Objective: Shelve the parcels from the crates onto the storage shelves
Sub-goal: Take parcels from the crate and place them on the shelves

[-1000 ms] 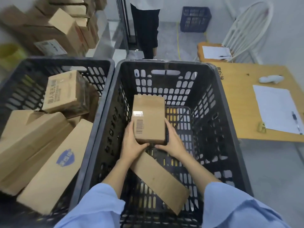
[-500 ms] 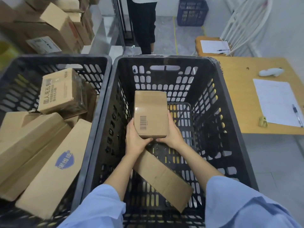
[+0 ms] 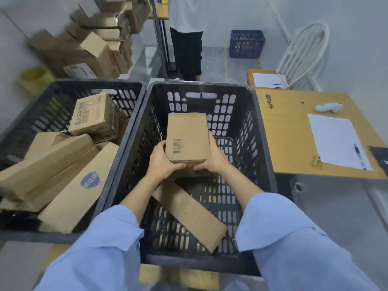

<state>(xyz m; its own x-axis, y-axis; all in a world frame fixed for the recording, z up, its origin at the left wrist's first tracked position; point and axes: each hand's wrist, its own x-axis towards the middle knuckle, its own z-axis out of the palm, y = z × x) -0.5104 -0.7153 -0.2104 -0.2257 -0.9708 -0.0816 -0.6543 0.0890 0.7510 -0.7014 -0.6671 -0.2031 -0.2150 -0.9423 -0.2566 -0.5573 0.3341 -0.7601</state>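
A small cardboard parcel (image 3: 188,136) with a barcode on its top is held above the floor of the right black crate (image 3: 260,143). My left hand (image 3: 162,160) grips its near left corner and my right hand (image 3: 214,157) grips its near right corner. A flat long parcel (image 3: 190,213) lies on the crate floor beneath my forearms. The left black crate (image 3: 52,89) holds several cardboard parcels, one with a blue badge (image 3: 78,185). Storage shelves (image 3: 100,47) at the back left carry several boxes.
A wooden table (image 3: 294,133) to the right bears paper sheets, a pen and a white scanner (image 3: 327,107). A person (image 3: 185,38) stands behind the crates by a metal shelf post. A blue basket (image 3: 246,44) and a white chair (image 3: 304,55) are farther back.
Both hands have lifted the small parcel up off the crate floor toward me. The view has tilted upward, showing more of the shelves and room.
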